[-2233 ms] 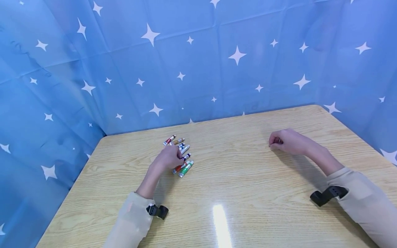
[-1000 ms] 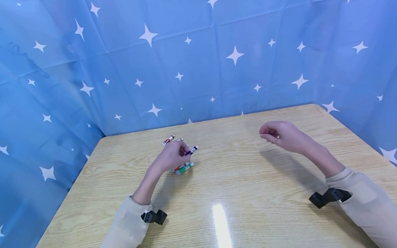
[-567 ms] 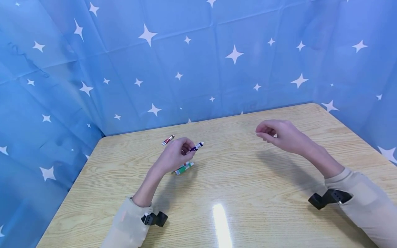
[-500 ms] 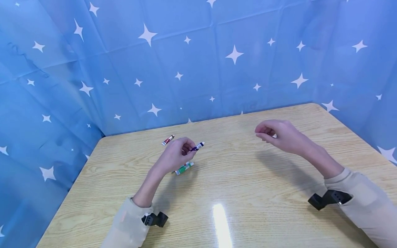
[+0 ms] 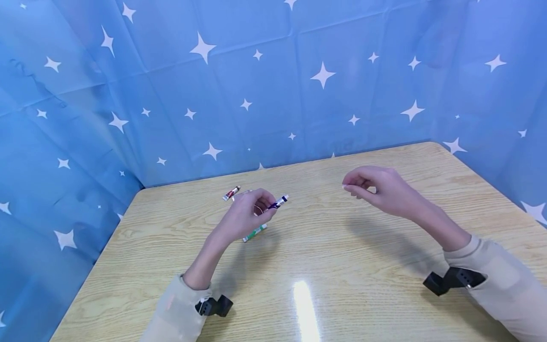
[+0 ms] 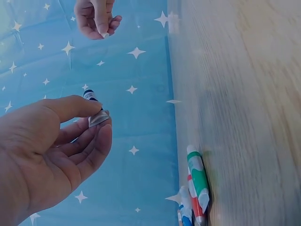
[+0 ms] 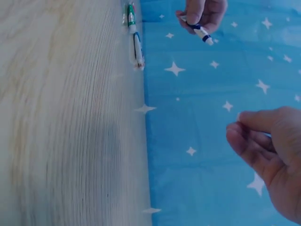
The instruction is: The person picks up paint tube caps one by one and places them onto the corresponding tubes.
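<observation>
Just below mid-frame, over the counter (image 5: 350,294), a tube (image 5: 279,201) is pinched by its tail in the left hand (image 5: 244,213), cap (image 7: 209,41) presumably left clear; on the right hand (image 5: 382,191), fingertips are pressed together, seemingly empty.

Angles the left wrist (image 5: 201,268) inward from the lower left of the head view, and the right wrist (image 5: 442,228) inward from the lower right. Holds the left hand (image 5: 242,216) and the right hand (image 5: 384,192) raised, well apart. Pinches with the left thumb (image 6: 77,107) against bent left fingers (image 6: 96,155). Curls the right fingers (image 7: 249,149) loosely, with the right thumb (image 7: 261,120) tip just beside them.
</observation>
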`<action>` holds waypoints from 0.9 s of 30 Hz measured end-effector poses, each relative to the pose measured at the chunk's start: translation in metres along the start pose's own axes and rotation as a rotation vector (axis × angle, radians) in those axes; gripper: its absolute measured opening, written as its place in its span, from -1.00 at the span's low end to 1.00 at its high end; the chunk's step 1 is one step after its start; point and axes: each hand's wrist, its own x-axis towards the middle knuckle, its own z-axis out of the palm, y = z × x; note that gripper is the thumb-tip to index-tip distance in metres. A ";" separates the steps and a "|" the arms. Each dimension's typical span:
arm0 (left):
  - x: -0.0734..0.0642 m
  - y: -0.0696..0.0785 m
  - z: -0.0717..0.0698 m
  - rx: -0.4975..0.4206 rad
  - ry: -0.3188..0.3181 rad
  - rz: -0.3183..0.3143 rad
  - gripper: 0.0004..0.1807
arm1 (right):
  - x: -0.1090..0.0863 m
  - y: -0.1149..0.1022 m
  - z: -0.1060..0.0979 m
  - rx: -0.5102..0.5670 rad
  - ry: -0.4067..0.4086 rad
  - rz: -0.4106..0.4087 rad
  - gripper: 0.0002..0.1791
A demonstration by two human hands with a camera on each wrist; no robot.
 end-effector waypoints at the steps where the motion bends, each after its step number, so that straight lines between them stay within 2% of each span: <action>1: 0.000 0.001 0.000 0.005 -0.006 0.006 -0.91 | 0.000 -0.002 0.001 0.011 0.003 -0.008 -0.79; 5: -0.001 0.006 0.001 0.022 -0.018 0.024 -0.91 | 0.002 -0.011 0.003 0.044 0.007 -0.040 -0.75; 11: -0.003 0.015 0.003 0.010 -0.032 0.019 -0.90 | 0.003 -0.021 0.007 0.049 0.006 -0.077 -0.72; 21: -0.005 0.025 0.007 0.009 -0.059 0.034 -0.90 | 0.003 -0.030 0.010 0.103 -0.005 -0.083 -0.78; 27: -0.006 0.030 0.010 0.005 -0.074 0.060 -0.90 | 0.004 -0.041 0.012 0.137 0.001 -0.110 -0.68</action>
